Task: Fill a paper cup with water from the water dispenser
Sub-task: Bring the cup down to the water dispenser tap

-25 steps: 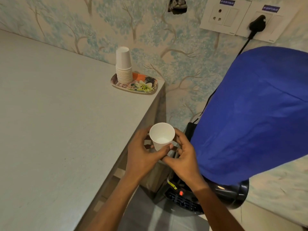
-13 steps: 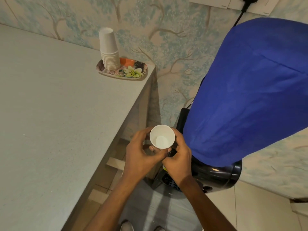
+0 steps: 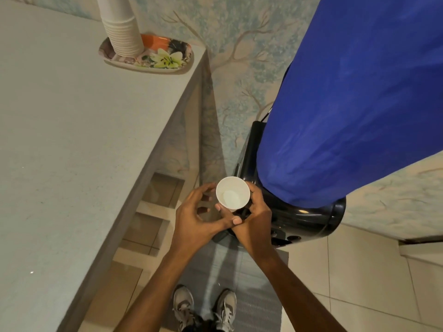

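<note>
An empty white paper cup (image 3: 232,192) is upright between both hands, in front of the black water dispenser (image 3: 299,219). My right hand (image 3: 254,216) wraps the cup's right side and base. The thumb of my left hand (image 3: 199,216) reaches under the cup's lower edge, while its fingers curl loosely at the cup's left. A big bottle under a blue cover (image 3: 354,97) stands on top of the dispenser. The taps are hidden behind my hands and the cup.
A grey counter (image 3: 72,140) runs along the left, its edge close to my left arm. At its far corner a floral tray (image 3: 172,65) carries a stack of paper cups (image 3: 121,27). A grey mat (image 3: 254,295) and my shoes (image 3: 203,307) are below; tiled floor lies to the right.
The view has tilted down, so my shoes and the floor show. Both hands with the cup have sunk lower, close against the dispenser's front.
</note>
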Action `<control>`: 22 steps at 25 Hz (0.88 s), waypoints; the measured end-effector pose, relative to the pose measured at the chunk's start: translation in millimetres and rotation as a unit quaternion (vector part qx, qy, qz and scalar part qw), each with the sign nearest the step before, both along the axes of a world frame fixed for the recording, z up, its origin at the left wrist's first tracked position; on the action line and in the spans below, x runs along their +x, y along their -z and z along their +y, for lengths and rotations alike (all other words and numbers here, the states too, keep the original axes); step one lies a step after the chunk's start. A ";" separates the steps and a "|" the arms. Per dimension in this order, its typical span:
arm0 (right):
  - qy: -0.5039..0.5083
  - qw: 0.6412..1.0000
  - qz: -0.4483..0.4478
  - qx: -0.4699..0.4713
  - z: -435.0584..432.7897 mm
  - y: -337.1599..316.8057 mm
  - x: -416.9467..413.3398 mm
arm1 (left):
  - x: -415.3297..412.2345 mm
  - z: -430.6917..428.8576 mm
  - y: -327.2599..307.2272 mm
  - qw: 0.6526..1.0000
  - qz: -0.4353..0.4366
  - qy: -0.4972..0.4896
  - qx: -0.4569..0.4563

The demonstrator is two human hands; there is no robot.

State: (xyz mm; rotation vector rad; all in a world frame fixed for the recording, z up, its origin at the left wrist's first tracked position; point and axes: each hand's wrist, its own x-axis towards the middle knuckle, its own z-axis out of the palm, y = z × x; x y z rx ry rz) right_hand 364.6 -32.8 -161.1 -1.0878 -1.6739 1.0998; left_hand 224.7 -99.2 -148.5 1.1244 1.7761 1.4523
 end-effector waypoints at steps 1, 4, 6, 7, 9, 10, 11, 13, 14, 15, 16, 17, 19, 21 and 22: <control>0.002 1.000 -0.002 -0.015 -0.4 7.3 4.0 | 2.9 -1.1 9.4 1.000 -0.008 0.001 -0.007; 0.026 0.999 -0.018 -0.020 -2.2 32.4 19.5 | 13.5 -2.5 35.3 0.999 -0.014 0.019 -0.026; 0.047 0.998 -0.030 -0.029 -5.6 49.4 30.7 | 24.3 -4.2 54.1 0.998 -0.023 0.039 -0.041; 0.058 0.997 -0.034 -0.033 -7.9 55.7 35.0 | 29.6 -6.2 62.5 0.997 -0.029 0.047 -0.048; 0.074 0.995 -0.048 -0.041 -12.7 64.8 42.4 | 38.6 -10.2 77.9 0.996 -0.034 0.056 -0.058; 0.079 0.995 -0.051 -0.046 -15.4 69.0 45.4 | 42.3 -11.4 85.7 0.996 -0.039 0.060 -0.058; 0.080 0.994 -0.053 -0.048 -18.5 72.8 48.5 | 45.6 -13.0 92.7 0.995 -0.046 0.064 -0.057; 0.079 0.994 -0.063 -0.041 -26.5 78.0 54.6 | 49.6 -17.2 102.7 0.995 -0.057 0.068 -0.051; 0.082 0.994 -0.066 -0.043 -31.1 80.8 57.4 | 51.1 -19.8 105.4 0.995 -0.060 0.067 -0.051; 0.087 0.993 -0.065 -0.053 -35.7 84.5 60.1 | 52.8 -22.2 107.5 0.995 -0.062 0.065 -0.054; 0.092 0.992 -0.062 -0.062 -40.0 88.4 62.7 | 54.6 -24.5 109.4 0.994 -0.063 0.064 -0.054; 0.094 0.992 -0.059 -0.066 -42.9 91.3 64.3 | 55.4 -25.6 110.3 0.995 -0.063 0.064 -0.051; 0.092 0.992 -0.058 -0.065 -48.6 92.7 66.6 | 57.2 -26.9 112.2 0.995 -0.059 0.072 -0.043; 0.088 0.992 -0.061 -0.069 -50.9 88.4 64.8 | 57.7 -26.6 111.2 0.995 -0.053 0.076 -0.042; 0.089 0.992 -0.064 -0.068 -52.3 85.6 64.3 | 57.8 -26.6 108.6 0.995 -0.049 0.078 -0.041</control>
